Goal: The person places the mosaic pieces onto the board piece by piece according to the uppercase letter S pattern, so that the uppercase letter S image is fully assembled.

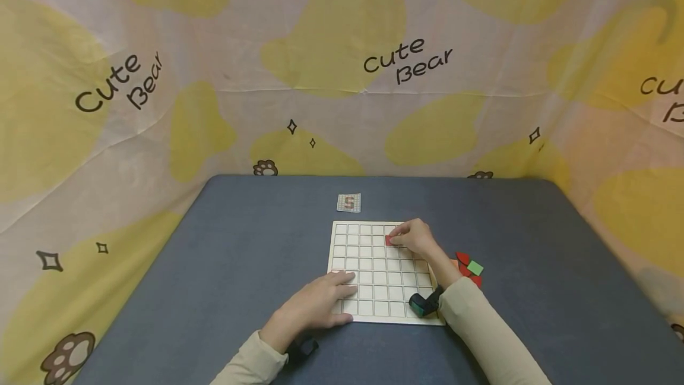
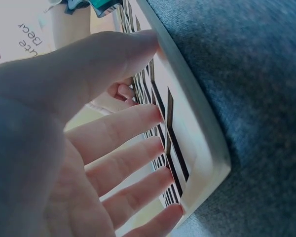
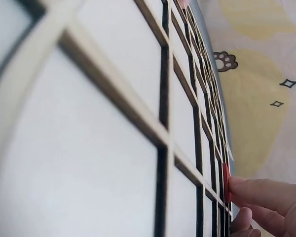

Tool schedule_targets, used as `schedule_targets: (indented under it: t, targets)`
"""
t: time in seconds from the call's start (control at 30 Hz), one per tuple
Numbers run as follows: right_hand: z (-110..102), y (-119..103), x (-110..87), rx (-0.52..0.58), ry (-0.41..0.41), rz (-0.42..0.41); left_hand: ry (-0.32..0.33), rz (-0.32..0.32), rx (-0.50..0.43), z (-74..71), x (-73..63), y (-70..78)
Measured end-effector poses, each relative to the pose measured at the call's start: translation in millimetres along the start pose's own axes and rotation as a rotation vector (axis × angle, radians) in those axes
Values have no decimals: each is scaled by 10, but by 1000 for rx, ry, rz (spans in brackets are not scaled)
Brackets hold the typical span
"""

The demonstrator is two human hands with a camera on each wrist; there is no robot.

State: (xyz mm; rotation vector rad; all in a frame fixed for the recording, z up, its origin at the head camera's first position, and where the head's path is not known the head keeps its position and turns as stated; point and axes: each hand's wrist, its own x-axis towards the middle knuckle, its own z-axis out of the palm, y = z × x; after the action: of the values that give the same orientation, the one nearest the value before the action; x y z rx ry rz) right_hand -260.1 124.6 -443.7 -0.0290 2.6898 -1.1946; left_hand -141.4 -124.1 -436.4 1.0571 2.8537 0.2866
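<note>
The work looked barely begun: a single red tile (image 1: 388, 240) was at the board (image 1: 366, 264), over the fifth cell from the left in the second row from the far edge, and not yet released. Every other cell in view was bare, though the arms and grips hid some. Whether the tile sat fully down in its cell could not be told.

It was small, flat and plain red, a thin strip against the grid in the right wrist view. The board was pale, its white cells parted by thin raised bars.

The right grip (image 1: 418, 237) had the tile at its edge, thumb and fingertips drawn nearly together. The left grip (image 1: 315, 302) held nothing; its fingers were spread on the board's near left part, the thumb at the near rim.

Loose pieces (image 1: 475, 268), mostly red, one green, lay right of the board by the forearm, seemingly what was left to place. Beyond the far edge a card (image 1: 349, 202) with a letter-like figure lay on the grey-blue tabletop (image 1: 256, 236), before a printed cloth (image 1: 331, 34)
</note>
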Motion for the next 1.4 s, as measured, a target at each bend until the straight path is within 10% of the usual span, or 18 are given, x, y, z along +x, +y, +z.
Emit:
schedule_targets:
  t: [1.4]
  targets:
    - [-364, 252, -510, 104, 66, -9, -10, -3, -13, -45, -15, 52]
